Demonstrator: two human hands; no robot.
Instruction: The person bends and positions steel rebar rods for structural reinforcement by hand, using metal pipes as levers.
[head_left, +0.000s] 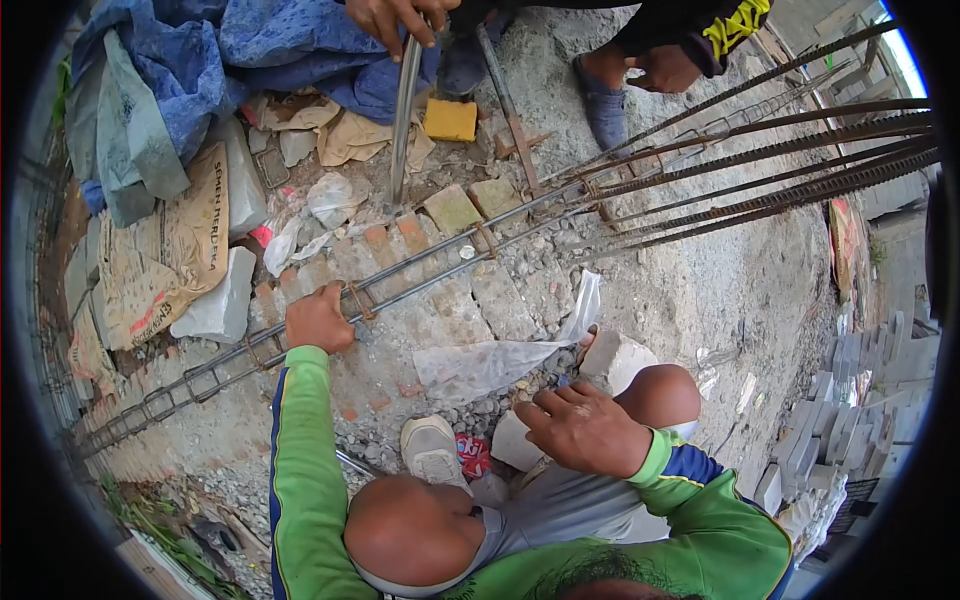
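Observation:
My left hand (320, 318) is closed on the long rebar cage (400, 285), a narrow frame of steel bars with small square ties that runs diagonally over a row of bricks. Above my right knee, my right hand (585, 428) hangs with its fingers bent and slightly apart, touching no bar. A clear plastic strip (480, 365) lies between the cage and my right hand. At the top, a co-worker's hand (392, 18) holds a shiny metal pipe (405, 120) standing on the ground. The co-worker's other hand (664, 68) rests near their leg.
Long ribbed rebars (780, 190) reach in from the right. A yellow block (450, 119), blue tarp (290, 50) and cement sacks (165, 250) lie across the top left. A whitish block (617, 360) sits by my right knee. Stacked grey blocks (800, 440) stand at the right.

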